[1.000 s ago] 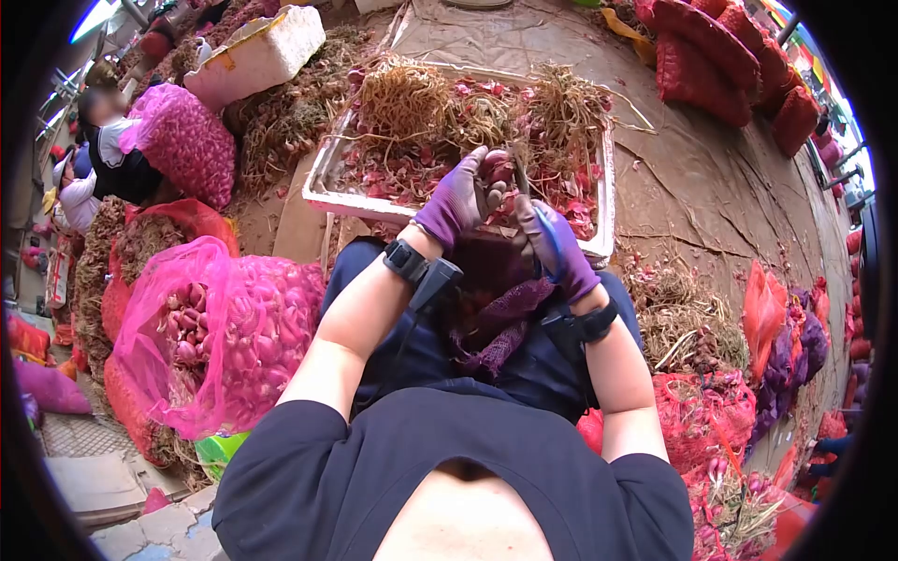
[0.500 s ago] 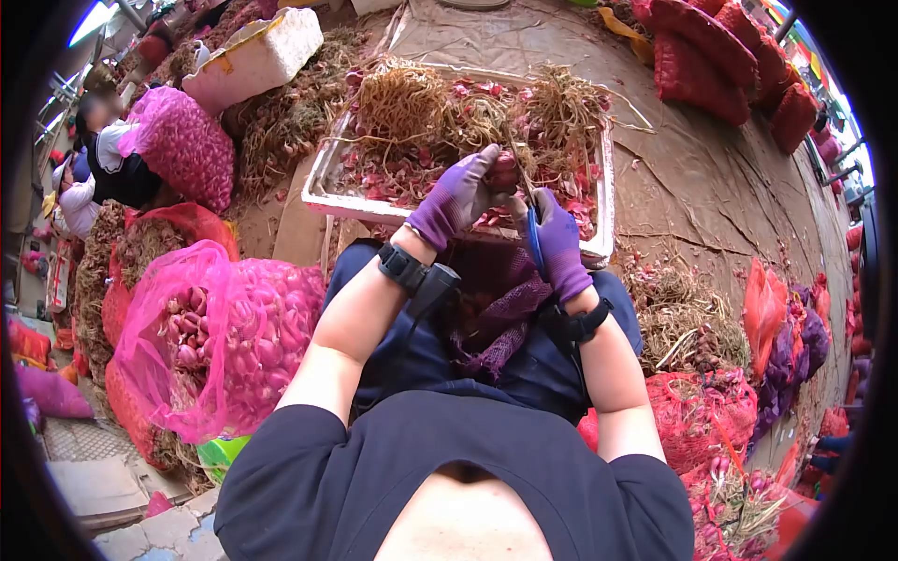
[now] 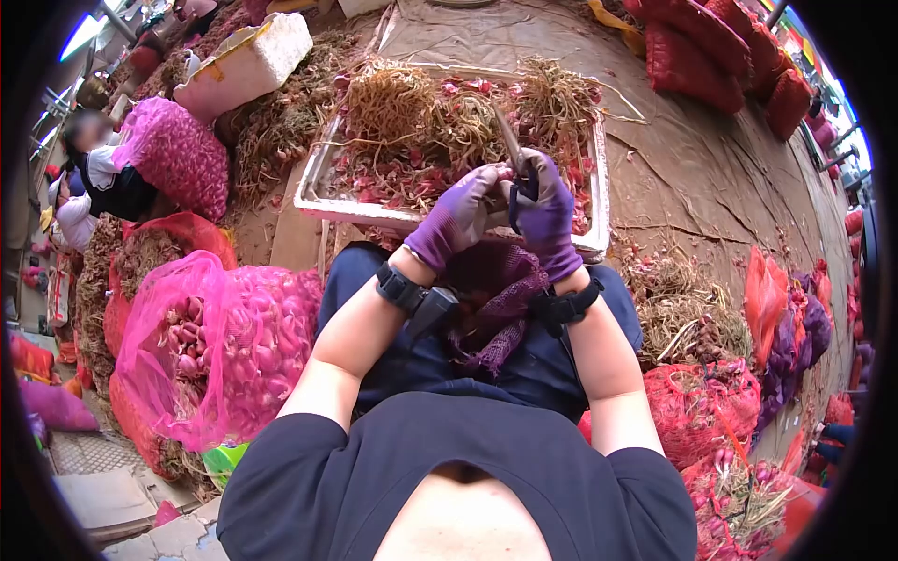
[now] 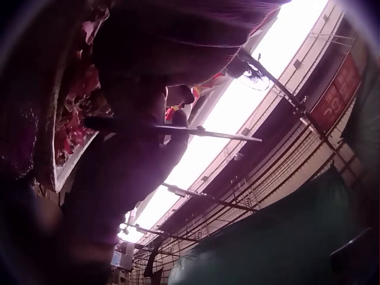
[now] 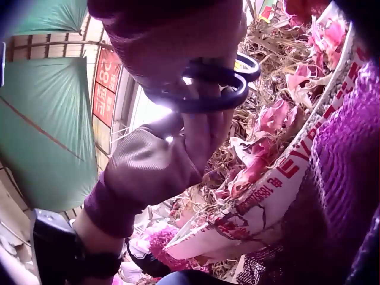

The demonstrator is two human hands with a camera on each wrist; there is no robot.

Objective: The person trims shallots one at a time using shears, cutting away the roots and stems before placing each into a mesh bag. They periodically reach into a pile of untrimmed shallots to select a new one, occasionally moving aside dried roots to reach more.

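My right hand (image 3: 547,210), in a purple glove, grips scissors (image 3: 508,140) whose blades point up and away over the box. Their dark blue finger loops (image 5: 222,98) show in the right wrist view, with gloved fingers around them. Beside it, my left hand (image 3: 458,210) is gloved too, its fingers bent and their tips close against the scissors. A small reddish patch shows at those tips; I cannot tell whether a shallot is in that hand. In the left wrist view the scissor blade (image 4: 228,136) juts past the dark glove. A purple mesh bag (image 3: 500,327) lies between my legs.
A white foam box (image 3: 351,208) in front holds dried root clumps (image 3: 388,98) and red skins. At the left stands a pink mesh bag of shallots (image 3: 267,346). Dry stalks (image 3: 687,304) and a red net sack (image 3: 702,402) lie right. Another person (image 3: 103,168) sits far left.
The scissors have swung up, blades now angled up-left. The reddish shallot seen earlier in my left hand no longer shows, and both hands have drawn together.
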